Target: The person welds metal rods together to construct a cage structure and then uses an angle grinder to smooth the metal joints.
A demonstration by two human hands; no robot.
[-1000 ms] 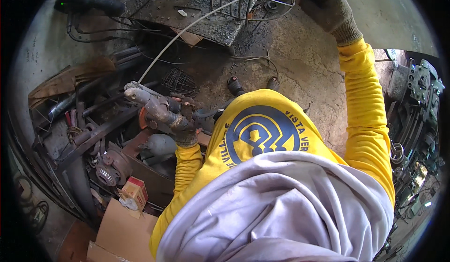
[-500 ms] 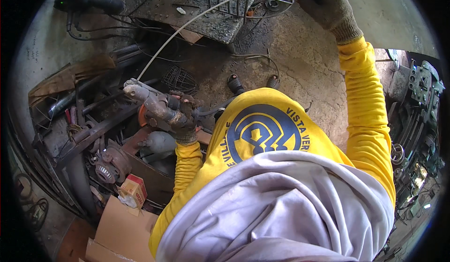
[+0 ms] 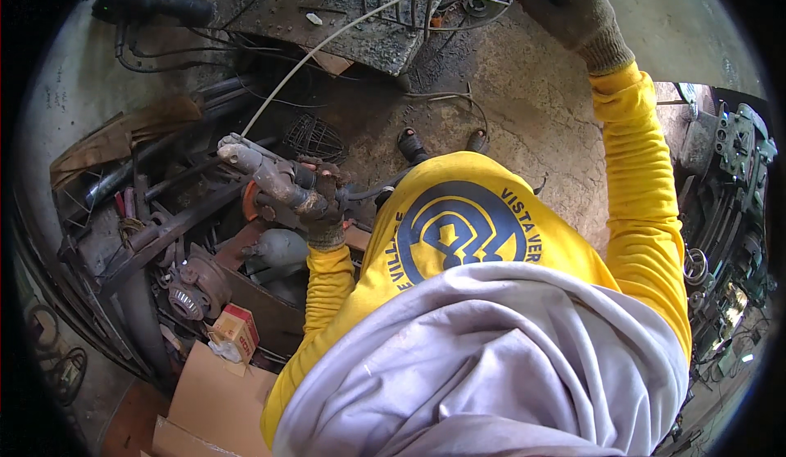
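Observation:
My left hand (image 3: pixel 323 207), in a worn work glove, is closed round a dirty welding electrode holder (image 3: pixel 270 177). From its jaws a long pale welding rod (image 3: pixel 323 45) slants up and to the right. The rod's far end meets a round wire frame (image 3: pixel 412 23) of bent metal bars. That frame lies over the corner of a grimy metal worktable (image 3: pixel 360 46). My right hand (image 3: pixel 571 17), also gloved, is closed at the right side of the frame, pinching its rim; the fingertips are partly hidden. A cable (image 3: pixel 372 193) runs from the holder toward my body.
A black cylindrical tool (image 3: pixel 151 3) with cords lies at the upper left. Steel bars (image 3: pixel 176 224), a grey rounded machine part (image 3: pixel 278 248), a small box (image 3: pixel 235 332) and a cardboard sheet (image 3: pixel 217 396) crowd the left. Metal parts (image 3: pixel 741 162) are piled at the right.

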